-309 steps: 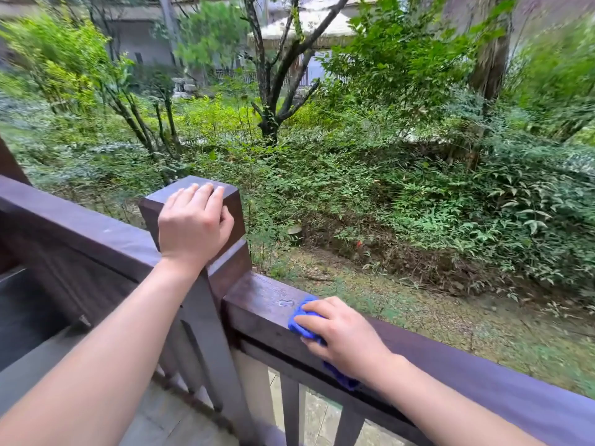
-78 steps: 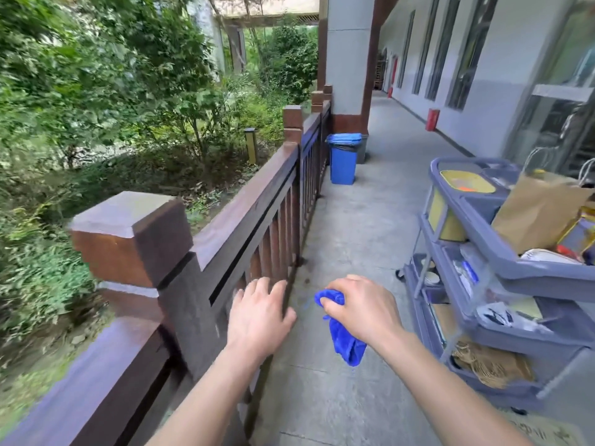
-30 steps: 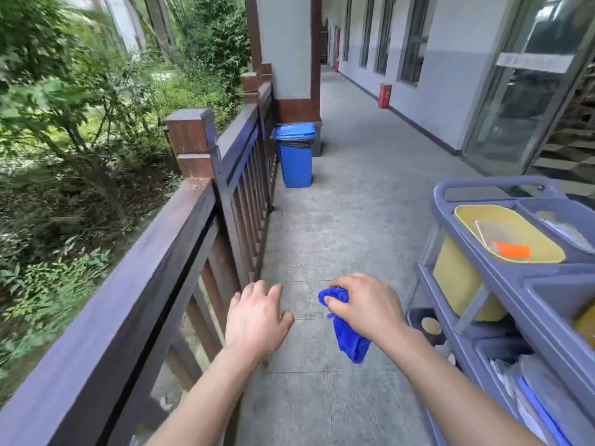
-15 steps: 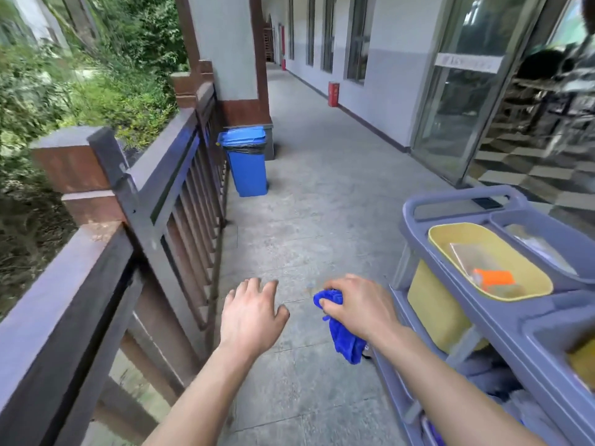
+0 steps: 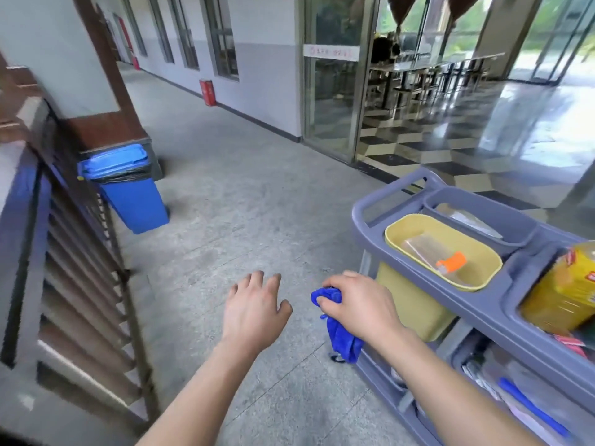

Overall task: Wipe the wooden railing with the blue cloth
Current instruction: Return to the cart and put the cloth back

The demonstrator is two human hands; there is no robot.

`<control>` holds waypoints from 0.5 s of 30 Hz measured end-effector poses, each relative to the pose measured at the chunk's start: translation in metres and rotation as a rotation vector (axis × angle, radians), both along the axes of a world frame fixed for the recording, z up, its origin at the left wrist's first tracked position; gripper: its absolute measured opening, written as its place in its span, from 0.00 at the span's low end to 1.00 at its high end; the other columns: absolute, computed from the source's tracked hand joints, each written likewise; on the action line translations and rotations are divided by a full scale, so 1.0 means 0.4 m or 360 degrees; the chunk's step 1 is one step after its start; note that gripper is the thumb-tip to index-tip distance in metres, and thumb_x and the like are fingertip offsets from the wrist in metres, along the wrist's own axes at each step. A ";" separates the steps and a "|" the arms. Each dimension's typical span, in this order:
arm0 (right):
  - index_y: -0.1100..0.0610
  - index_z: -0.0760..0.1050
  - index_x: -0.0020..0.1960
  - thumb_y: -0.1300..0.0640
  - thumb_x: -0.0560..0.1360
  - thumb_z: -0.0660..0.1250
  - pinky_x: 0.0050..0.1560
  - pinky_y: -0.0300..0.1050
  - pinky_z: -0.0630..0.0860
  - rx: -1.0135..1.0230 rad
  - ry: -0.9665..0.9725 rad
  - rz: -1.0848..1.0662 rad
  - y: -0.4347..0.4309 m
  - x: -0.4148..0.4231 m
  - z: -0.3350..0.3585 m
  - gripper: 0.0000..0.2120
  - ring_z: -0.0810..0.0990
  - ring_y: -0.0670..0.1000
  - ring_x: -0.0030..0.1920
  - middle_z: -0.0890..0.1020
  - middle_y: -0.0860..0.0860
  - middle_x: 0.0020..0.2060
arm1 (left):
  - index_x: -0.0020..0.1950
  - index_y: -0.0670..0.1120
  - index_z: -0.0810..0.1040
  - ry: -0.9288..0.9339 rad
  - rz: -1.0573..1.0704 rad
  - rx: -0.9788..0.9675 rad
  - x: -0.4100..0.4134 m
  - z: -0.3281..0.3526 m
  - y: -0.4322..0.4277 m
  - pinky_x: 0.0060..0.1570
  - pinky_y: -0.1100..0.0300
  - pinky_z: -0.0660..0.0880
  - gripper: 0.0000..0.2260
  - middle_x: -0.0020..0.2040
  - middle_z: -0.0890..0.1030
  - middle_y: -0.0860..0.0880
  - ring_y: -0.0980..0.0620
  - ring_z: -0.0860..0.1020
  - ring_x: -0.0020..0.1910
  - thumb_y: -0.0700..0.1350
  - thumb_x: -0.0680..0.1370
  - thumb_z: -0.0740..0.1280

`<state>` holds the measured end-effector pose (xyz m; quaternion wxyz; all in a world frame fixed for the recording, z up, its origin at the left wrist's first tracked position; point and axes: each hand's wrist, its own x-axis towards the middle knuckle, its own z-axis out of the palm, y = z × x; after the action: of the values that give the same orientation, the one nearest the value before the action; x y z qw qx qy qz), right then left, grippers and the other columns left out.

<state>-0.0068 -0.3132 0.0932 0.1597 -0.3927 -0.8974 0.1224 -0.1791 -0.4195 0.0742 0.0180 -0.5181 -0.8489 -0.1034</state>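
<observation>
Here, the dark brown wooden railing with vertical slats [image 5: 74, 284] occupies the far left edge of the view and serves as the reference landmark. To the right of the wooden railing, near its far end, stands a blue plastic waste bin with a black liner [image 5: 128, 191] on the grey concrete floor [image 5: 244, 194]. Further right of the railing, well apart from it, the left hand [image 5: 254, 309] hovers palm-down over the floor with fingers spread and loosely curved, holding nothing. Just beside that hand, on the side away from the railing, the right hand [image 5: 360, 305] is closed around a bunched blue microfibre cloth [image 5: 338, 329], the loose end of which hangs below the fist. The cloth is therefore in the air, not in contact with the railing. Furthest from the railing stands a grey-blue plastic service cart with tiered trays [image 5: 476, 304], carrying a pale yellow rectangular tub [image 5: 415, 304] and a yellow bottle [image 5: 566, 288]; the right hand is near the cart's corner. Assessment of progress: no wiping is under way at this moment, since neither hand touches the wood. Whether the rail surface is already clean cannot be determined, as it is blurred. If sections remain, the cloth must first be brought across to the railing.
</observation>
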 end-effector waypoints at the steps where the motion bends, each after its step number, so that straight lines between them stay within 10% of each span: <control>1: 0.43 0.77 0.53 0.41 0.69 0.63 0.40 0.45 0.74 0.0005 -0.0016 -0.0042 0.011 0.003 0.000 0.14 0.79 0.51 0.48 0.79 0.45 0.45 | 0.74 0.51 0.68 -0.0001 -0.0050 0.0010 -0.002 0.001 0.026 0.67 0.49 0.68 0.24 0.69 0.72 0.46 0.44 0.71 0.68 0.57 0.79 0.60; 15: 0.45 0.79 0.50 0.41 0.70 0.62 0.40 0.47 0.76 0.0078 0.0046 -0.0526 0.286 0.197 0.007 0.14 0.79 0.52 0.47 0.81 0.46 0.45 | 0.70 0.49 0.74 0.0025 -0.0567 0.0088 0.139 -0.006 0.429 0.62 0.47 0.71 0.22 0.65 0.76 0.45 0.42 0.75 0.65 0.54 0.77 0.64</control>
<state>0.0719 -0.1988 0.0961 0.2000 -0.5290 -0.8210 0.0782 -0.1236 -0.2478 0.0717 0.0202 -0.6604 -0.7403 -0.1241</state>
